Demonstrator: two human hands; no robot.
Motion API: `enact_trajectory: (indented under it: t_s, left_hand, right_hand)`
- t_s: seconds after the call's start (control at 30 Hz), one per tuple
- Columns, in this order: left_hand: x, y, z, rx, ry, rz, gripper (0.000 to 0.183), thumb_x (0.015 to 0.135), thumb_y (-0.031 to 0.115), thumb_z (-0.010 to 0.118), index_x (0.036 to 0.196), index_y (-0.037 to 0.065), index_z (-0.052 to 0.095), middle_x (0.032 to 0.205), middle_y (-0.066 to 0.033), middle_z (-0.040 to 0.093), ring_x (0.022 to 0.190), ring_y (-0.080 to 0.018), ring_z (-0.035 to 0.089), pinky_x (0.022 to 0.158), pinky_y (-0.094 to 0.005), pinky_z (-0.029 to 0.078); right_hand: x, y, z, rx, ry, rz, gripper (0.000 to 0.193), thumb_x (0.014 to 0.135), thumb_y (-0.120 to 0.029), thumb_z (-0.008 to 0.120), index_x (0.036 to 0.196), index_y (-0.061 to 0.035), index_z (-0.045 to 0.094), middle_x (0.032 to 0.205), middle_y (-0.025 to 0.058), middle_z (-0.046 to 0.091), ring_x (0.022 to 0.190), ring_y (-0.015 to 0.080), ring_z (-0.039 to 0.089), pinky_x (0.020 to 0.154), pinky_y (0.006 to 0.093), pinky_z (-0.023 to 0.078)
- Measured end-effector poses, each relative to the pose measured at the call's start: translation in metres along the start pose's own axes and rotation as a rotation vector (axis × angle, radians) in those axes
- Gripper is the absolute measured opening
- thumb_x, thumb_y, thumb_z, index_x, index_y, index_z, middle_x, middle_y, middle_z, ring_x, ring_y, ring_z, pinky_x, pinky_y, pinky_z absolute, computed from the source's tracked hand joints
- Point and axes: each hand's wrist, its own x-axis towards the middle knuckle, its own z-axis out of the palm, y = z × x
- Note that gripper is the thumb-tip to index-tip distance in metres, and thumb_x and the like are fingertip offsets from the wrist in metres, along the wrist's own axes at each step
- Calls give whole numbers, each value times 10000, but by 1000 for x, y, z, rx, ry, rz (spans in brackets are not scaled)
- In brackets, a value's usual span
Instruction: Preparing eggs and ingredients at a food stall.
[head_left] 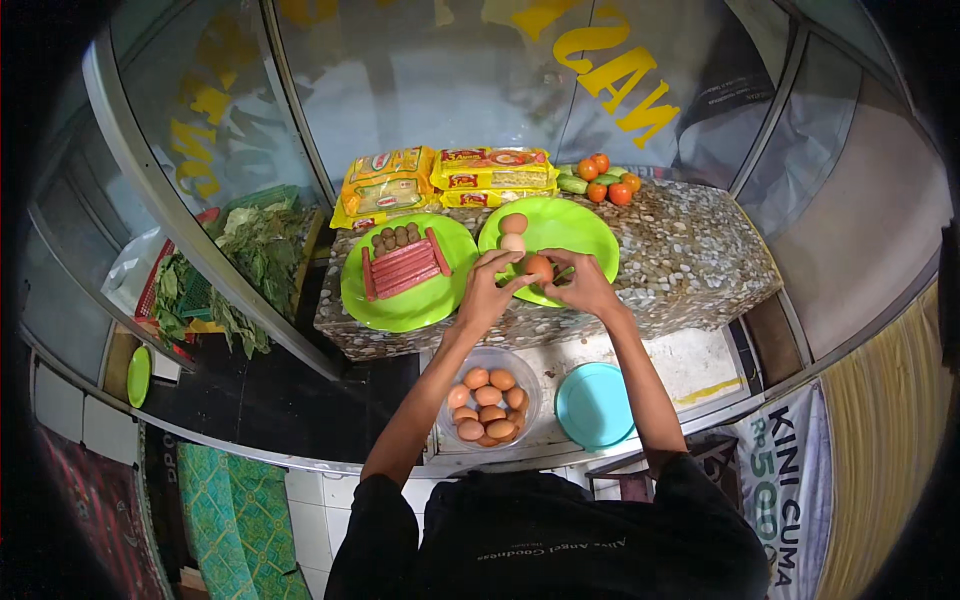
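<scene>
Over the right-hand green plate [590, 240], a brown egg [539, 268] is held between my two hands. My left hand [488, 292] has its thumb and fingertips at the egg's left side. On its right side, the thumb and fingers of my right hand [584, 286] close around it. Beyond the fingers, a brown egg [513, 223] and a paler egg [512, 243] lie on the same plate. Below my forearms stands a clear plastic bowl [533, 385] with several brown eggs [489, 396] in it.
Another green plate [420, 312] carries red sausages [405, 272] and meatballs [396, 238]. Behind are yellow noodle packs [495, 170], tomatoes [620, 193] and cucumbers [572, 184], against glass panels. A turquoise lid [594, 405] lies right of the bowl; leafy greens [245, 260] sit at left.
</scene>
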Motion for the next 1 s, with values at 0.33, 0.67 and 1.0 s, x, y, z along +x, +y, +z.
enact_trajectory:
  t_s: [0.33, 0.67, 1.0]
  left_hand:
    - [1, -17, 11, 216, 57, 51, 412, 695, 230, 777, 1028, 20, 656, 998, -114, 564, 983, -288, 523, 889, -382, 402]
    - [1, -14, 13, 245, 59, 31, 441, 687, 242, 786, 1048, 28, 653, 984, -124, 551, 964, -284, 526, 852, -378, 423]
    - [0, -9, 11, 221, 41, 37, 452, 712, 287, 761, 1070, 44, 628, 997, -124, 540, 973, -310, 511, 865, -401, 421]
  right_hand:
    - [11, 13, 4, 0, -39, -50, 490, 638, -124, 705, 1094, 31, 612, 942, 180, 667, 857, 257, 645, 805, 343, 497]
    - [9, 18, 4, 134, -57, -60, 501, 678, -89, 698, 1151, 20, 573, 984, 146, 660, 880, 203, 641, 808, 318, 509]
    - [10, 32, 8, 80, -22, -80, 520, 706, -84, 711, 1188, 10, 541, 1070, 135, 631, 919, 208, 636, 810, 324, 520]
